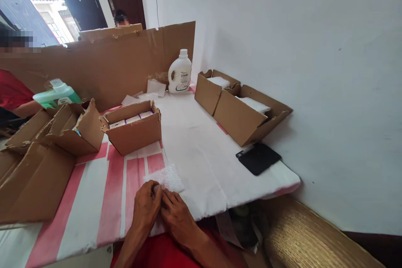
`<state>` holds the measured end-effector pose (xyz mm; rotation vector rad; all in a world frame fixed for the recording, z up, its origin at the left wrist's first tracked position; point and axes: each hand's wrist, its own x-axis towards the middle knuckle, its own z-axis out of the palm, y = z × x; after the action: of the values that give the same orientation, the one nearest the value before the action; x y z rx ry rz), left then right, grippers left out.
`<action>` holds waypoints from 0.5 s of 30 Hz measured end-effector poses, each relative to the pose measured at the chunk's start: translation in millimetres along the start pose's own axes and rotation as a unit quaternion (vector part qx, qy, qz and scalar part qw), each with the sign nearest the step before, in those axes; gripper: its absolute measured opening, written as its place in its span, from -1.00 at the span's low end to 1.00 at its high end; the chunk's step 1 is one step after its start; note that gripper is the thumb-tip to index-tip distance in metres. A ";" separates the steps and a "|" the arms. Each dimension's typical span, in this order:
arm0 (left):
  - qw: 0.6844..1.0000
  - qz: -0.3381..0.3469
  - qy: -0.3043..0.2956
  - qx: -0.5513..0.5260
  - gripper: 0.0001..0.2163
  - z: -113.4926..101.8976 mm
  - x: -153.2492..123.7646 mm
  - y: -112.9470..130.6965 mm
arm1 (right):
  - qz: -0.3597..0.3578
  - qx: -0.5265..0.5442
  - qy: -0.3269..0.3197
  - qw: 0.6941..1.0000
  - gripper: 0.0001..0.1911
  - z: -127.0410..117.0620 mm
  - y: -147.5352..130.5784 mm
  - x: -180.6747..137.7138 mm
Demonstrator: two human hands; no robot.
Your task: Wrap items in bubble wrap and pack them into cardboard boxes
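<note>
Close together at the near edge of the table, my left hand [147,201] and my right hand [176,210] meet at the fingertips. The fingers of both are bent and closed around something small, mostly covered by them; I cannot make out what it is. A clear sheet of bubble wrap [169,178] lies flat on the tablecloth just beyond my fingers and partly under them.
A cardboard box [138,136] with small white cartons stands ahead. More open boxes [37,184] fill the left side. Along the wall, cardboard trays [235,113] hold white wrap, near a black clipboard [259,159]. A white jug [180,73] stands by the cardboard partition [125,58]; people sit beyond.
</note>
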<state>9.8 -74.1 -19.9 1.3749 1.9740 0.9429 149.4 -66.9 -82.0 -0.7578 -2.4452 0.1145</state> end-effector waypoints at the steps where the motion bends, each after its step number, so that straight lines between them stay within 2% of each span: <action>1: 1.000 0.003 -0.001 0.005 -0.70 0.0 -0.7 -1.2 | -0.002 0.018 0.007 1.000 -0.62 -4.9 1.3 -1.7; 6: 0.999 0.017 -0.022 0.020 -0.62 -1.1 -6.0 -1.8 | 0.023 0.139 0.052 0.989 -0.55 -33.7 6.4 -1.1; 10: 1.000 0.008 -0.029 -0.002 -0.57 -8.0 -10.9 -2.3 | 0.064 0.098 0.065 0.991 -0.61 -30.7 7.6 7.9; 12: 1.000 0.002 0.000 -0.003 -0.56 -16.0 -13.0 -7.0 | 0.069 0.056 0.052 0.995 -0.66 -21.2 8.0 10.0; 15: 0.993 -0.015 0.080 0.081 -0.59 -29.5 -14.3 -16.7 | 0.077 0.032 0.039 0.996 -0.64 -10.8 8.1 8.8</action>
<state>-17.4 -98.4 -14.8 1.3881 2.2278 0.9217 153.4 -56.3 -70.5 -0.9046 -2.2968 0.2170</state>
